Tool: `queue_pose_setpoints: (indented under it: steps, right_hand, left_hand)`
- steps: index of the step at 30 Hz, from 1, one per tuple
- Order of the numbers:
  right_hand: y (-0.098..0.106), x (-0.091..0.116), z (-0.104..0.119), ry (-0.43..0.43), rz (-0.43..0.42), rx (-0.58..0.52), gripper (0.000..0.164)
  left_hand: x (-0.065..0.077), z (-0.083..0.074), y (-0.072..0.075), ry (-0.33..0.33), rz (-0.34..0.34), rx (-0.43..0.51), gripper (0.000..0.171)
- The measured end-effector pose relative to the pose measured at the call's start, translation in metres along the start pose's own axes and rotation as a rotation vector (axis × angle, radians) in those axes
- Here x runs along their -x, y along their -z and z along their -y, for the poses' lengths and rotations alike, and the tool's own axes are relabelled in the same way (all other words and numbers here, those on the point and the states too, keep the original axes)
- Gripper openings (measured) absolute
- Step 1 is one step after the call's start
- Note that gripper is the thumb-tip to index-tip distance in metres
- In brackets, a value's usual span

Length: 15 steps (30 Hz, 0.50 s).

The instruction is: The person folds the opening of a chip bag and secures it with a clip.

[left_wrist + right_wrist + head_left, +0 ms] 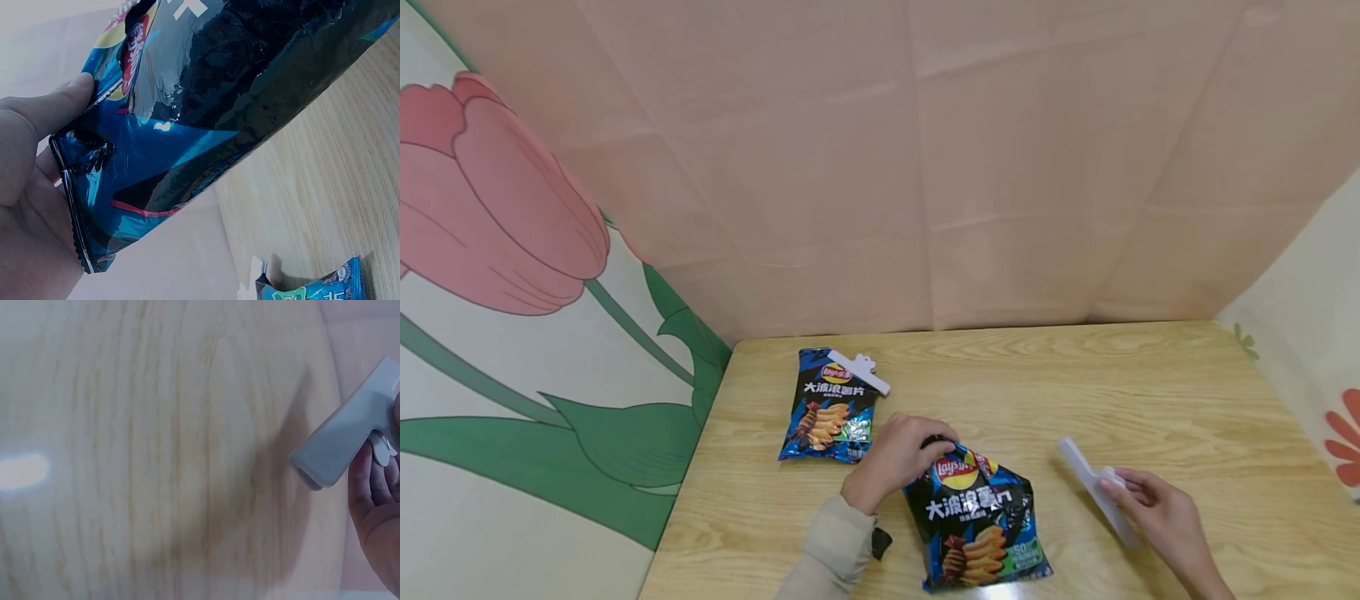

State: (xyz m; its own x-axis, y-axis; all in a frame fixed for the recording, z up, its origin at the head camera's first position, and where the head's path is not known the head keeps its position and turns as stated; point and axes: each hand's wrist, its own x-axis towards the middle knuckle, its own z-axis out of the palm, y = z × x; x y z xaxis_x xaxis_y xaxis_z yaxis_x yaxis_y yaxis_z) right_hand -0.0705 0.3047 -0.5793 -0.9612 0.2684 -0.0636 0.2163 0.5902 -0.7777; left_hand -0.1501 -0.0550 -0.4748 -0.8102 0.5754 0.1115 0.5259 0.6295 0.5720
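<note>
My left hand (901, 457) pinches the top edge of a black and blue chip bag (977, 517), whose lower end is near the front of the table. In the left wrist view the thumb presses on the front of the bag (187, 125) near its crimped seam. My right hand (1172, 521) holds a long white bag clip (1097, 492) by its handle, off to the right of the bag. Seen from the right wrist, the clip (350, 431) is above the tabletop and casts a shadow. Some of the right fingers are cut off by the frame edge.
A second chip bag (827, 417) lies at the back left of the wooden table (1150, 375), with another white clip (859, 371) across its top right corner. A small black scrap (881, 543) is beside the left sleeve. A pinkish cloth (925, 167) hangs behind the table.
</note>
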Motion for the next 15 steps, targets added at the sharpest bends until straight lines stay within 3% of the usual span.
queue_pose_setpoints:
  steps: [9, 15]
  right_hand:
    - [-0.005, 0.002, 0.016, 0.073, -0.047, -0.072, 0.033]
    - [-0.007, 0.004, 0.026, 0.076, 0.003, -0.124, 0.031]
  left_hand:
    - [0.000, 0.000, -0.001, 0.000, 0.000, -0.004, 0.017]
    - [-0.001, -0.001, -0.001, 0.011, 0.003, 0.004, 0.016]
